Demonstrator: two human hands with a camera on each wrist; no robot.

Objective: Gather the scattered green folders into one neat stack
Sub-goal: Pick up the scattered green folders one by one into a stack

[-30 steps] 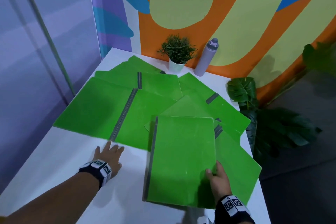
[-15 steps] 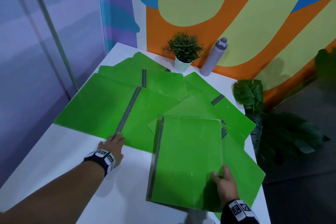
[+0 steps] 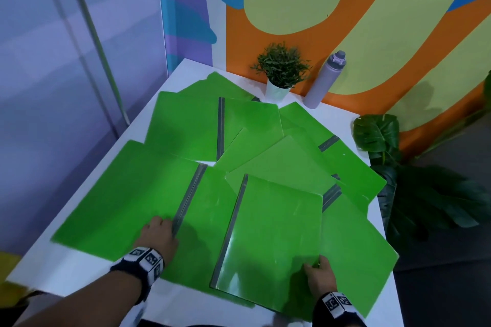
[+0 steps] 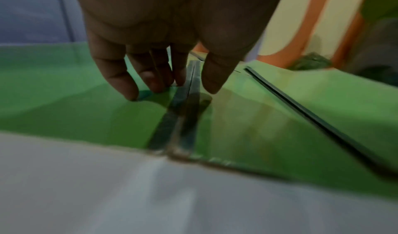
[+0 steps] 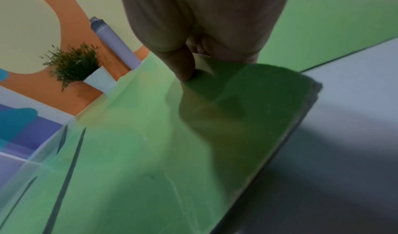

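The right hand pinches the top folder. The left hand lies flat on the open folder at 9 o'clock. Other folders are half hidden underneath.

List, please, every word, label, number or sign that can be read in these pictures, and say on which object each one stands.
No readable words or numbers appear in any view.
Left wristband: black-and-white square code markers only, no letters.
Right wristband: the same kind of markers, no letters.
Green folders: plain covers, no label visible.
Purple bottle: no print can be made out.
White plant pot: plain.
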